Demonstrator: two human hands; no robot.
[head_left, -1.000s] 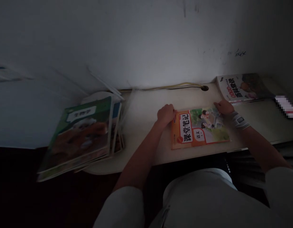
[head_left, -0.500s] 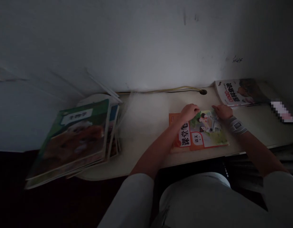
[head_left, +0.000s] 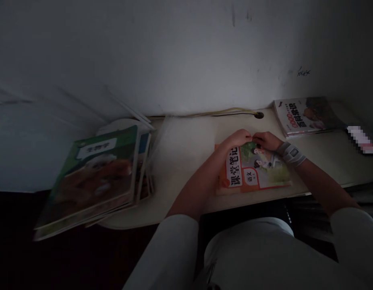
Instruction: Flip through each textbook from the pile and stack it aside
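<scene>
An orange-edged Chinese class-notes book (head_left: pixel 249 173) lies flat on the desk with its illustrated cover up. Over its far edge my left hand (head_left: pixel 240 138) is closed, thumb and fingers pinched together. My right hand (head_left: pixel 267 141), with a grey band on the wrist, is closed in a pinch just beside it, fingertips nearly touching the left ones. What the fingertips hold is too small and dark to make out. To the left of the book, a translucent plastic sheet (head_left: pixel 186 143) lies on the desk.
A stack of books with a green biology book (head_left: pixel 92 165) on top overhangs the desk (head_left: pixel 171 193) at left. Another book pile (head_left: pixel 304 117) stands at the back right, near a phone (head_left: pixel 363 139). A cable (head_left: pixel 231 110) runs along the wall into a round hole.
My right hand has moved left from the book's far right corner to meet my left hand. The left hand has shifted slightly. The book stays in about the same place.
</scene>
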